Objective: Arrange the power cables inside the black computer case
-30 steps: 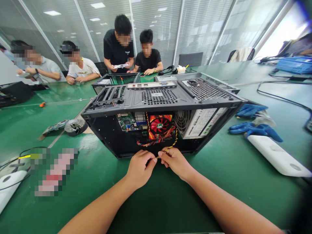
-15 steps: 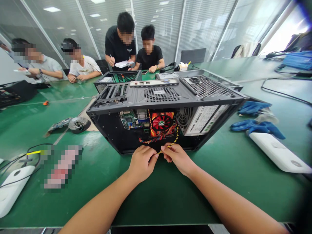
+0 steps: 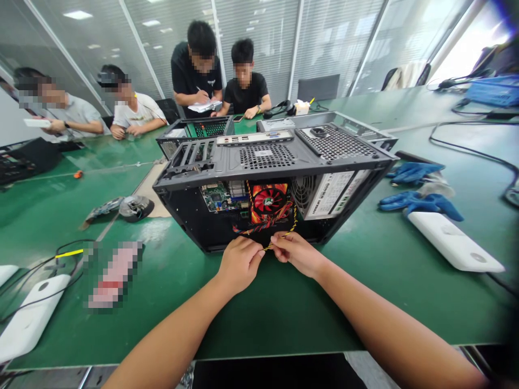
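An open black computer case [image 3: 263, 162] lies in front of me with its inside facing my way. Inside it show a green motherboard [image 3: 217, 199], a red cooling fan [image 3: 269, 201], a bundle of coloured wires [image 3: 265, 224] and a labelled power supply [image 3: 334, 195]. A yellow-and-black twisted cable [image 3: 295, 219] runs out of the case to my fingers. My left hand [image 3: 240, 263] pinches its lower end, and my right hand [image 3: 295, 253] grips it just to the right. Both hands are close together at the case's lower front edge. The cable's tip is hidden by my left fingers.
Blue gloves [image 3: 421, 205] and a white power bank-like device [image 3: 456, 240] lie at right. On the left are another white device [image 3: 34, 316], cables and a pixelated pink item [image 3: 115, 275]. A second case [image 3: 194, 129] stands behind. Several people sit or stand across the green table [image 3: 170, 329].
The camera view has shifted slightly, moving the case and table items within it. Both my hands keep hold of the cable. A standing person's writing hand has moved onto the papers.
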A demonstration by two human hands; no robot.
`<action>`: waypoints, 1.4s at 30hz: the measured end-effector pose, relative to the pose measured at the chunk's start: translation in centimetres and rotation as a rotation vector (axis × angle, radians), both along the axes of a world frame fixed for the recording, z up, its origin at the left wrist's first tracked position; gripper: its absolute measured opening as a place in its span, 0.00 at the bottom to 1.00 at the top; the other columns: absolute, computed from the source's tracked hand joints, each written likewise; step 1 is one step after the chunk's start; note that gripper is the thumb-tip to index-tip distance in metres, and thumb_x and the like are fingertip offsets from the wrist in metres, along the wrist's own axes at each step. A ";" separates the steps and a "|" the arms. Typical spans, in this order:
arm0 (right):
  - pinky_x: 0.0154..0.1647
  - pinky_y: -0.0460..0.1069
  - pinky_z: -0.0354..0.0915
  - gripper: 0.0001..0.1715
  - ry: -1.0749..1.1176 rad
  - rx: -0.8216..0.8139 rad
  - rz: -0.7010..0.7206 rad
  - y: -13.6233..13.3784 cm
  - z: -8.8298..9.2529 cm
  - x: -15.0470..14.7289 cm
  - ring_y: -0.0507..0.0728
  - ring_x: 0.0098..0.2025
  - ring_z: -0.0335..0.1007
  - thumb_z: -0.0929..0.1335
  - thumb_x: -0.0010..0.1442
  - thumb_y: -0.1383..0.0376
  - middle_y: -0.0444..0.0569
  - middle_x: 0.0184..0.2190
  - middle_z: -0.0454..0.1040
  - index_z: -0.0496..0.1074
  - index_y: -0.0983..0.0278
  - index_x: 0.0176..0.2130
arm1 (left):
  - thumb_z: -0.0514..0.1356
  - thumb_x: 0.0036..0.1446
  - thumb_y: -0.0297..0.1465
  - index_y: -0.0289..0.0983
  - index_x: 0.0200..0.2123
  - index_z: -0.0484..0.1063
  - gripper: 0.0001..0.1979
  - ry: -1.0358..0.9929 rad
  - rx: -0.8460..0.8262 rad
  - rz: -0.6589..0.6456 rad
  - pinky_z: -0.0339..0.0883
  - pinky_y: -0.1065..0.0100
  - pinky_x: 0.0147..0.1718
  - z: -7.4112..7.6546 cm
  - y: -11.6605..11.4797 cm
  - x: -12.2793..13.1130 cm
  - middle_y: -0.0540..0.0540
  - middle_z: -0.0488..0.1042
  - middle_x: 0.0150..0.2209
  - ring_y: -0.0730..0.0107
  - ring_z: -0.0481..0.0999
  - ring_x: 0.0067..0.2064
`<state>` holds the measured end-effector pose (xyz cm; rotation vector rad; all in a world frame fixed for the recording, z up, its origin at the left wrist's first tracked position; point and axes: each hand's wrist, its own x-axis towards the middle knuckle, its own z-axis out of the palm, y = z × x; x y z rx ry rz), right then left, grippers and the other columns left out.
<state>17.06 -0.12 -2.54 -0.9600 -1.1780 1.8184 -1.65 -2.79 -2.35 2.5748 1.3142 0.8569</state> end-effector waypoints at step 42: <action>0.21 0.45 0.55 0.21 -0.157 0.128 0.021 0.0 -0.7 -0.2 0.48 0.20 0.60 0.70 0.55 0.52 0.42 0.19 0.66 0.67 0.65 0.24 | 0.59 0.59 0.31 0.38 0.27 0.71 0.08 -0.084 -0.063 0.110 0.59 0.62 0.38 0.4 -0.5 0.3 0.49 0.74 0.27 0.63 0.70 0.37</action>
